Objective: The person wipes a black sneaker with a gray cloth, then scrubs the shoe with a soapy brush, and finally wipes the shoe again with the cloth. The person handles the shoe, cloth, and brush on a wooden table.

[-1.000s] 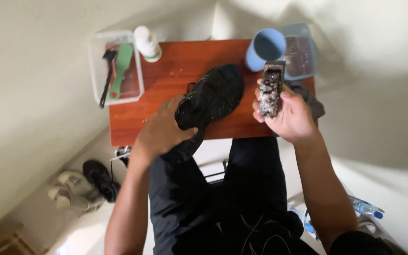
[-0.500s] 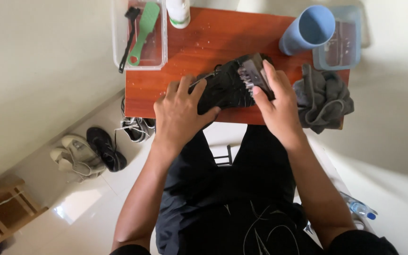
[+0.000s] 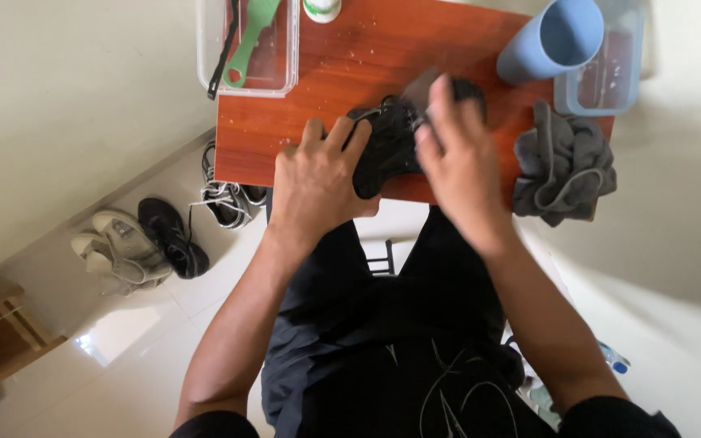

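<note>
Tabletop [image 3: 285, 138]: reddish wood-grain, wet-speckled, carrying all work items. Shoe [image 3: 387, 146]: black, laced, lying near the front edge at centre, between both hands; judged light, soft and flexible in the upper, stiffer at the sole, likely slick where damp, so best held around the midsection or heel, where the shape resists collapse. Left hand [image 3: 318, 182]: grip closed over the near end of the shoe, fingers spread across the top, pinning it to the tabletop. Right hand [image 3: 460, 166]: blurred, laid over the shoe's far end, grip curled around a small greyish object, probably a brush [image 3: 423, 85], only its tip showing; exact hold cannot be told. Cloth [image 3: 565, 166]: grey, bunched, at the right front corner, just beside the right hand, apart from the shoe. Tray [image 3: 290, 81]: clear plastic, at the left rear corner, holding a green brush [image 3: 253, 36] and a dark slim tool [image 3: 225, 49]. Box [image 3: 606, 97]: clear bluish container at the right rear. Cup [image 3: 553, 40]: blue, tilted, touching the box. Bottle [image 3: 320, 8]: white with green band, at the rear edge, mostly cropped. Floor items: a black sneaker [image 3: 174, 235] beside a pale pair [image 3: 119, 251], and a laced shoe [image 3: 225, 199] partly under the tabletop, well apart from the work.
</note>
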